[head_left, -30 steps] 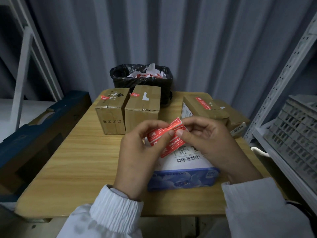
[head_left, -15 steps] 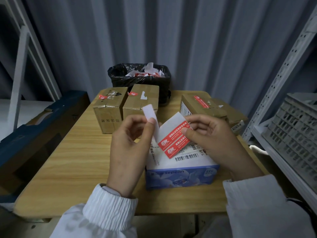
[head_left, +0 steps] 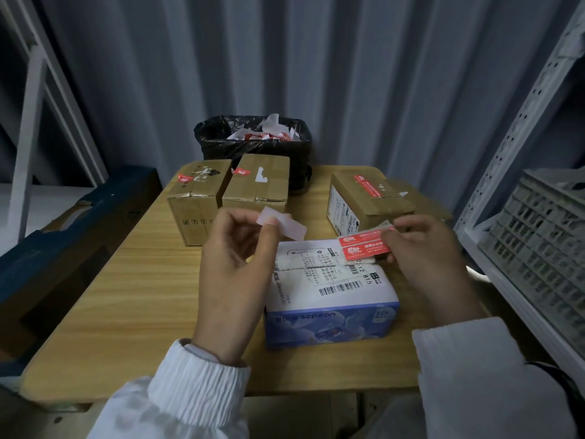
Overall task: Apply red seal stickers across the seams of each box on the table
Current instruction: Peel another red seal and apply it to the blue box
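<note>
Left carton (head_left: 198,201) and middle carton (head_left: 256,188) stand side by side at the tabletop (head_left: 126,296) far edge, a small red sticker on each top, print unreadable. Left hand (head_left: 234,274) is raised, thumb and forefinger pinching a white paper strip (head_left: 281,224); it covers the left edge of the blue-and-white box (head_left: 329,296), front centre, label up. Red seal stickers (head_left: 364,247) are over that box's far right corner, contact unclear. Right hand (head_left: 427,251) fingers grip and hide their right end. Third carton (head_left: 364,204) is behind, red sticker on top. Grey crate (head_left: 538,242) is cut off at right.
</note>
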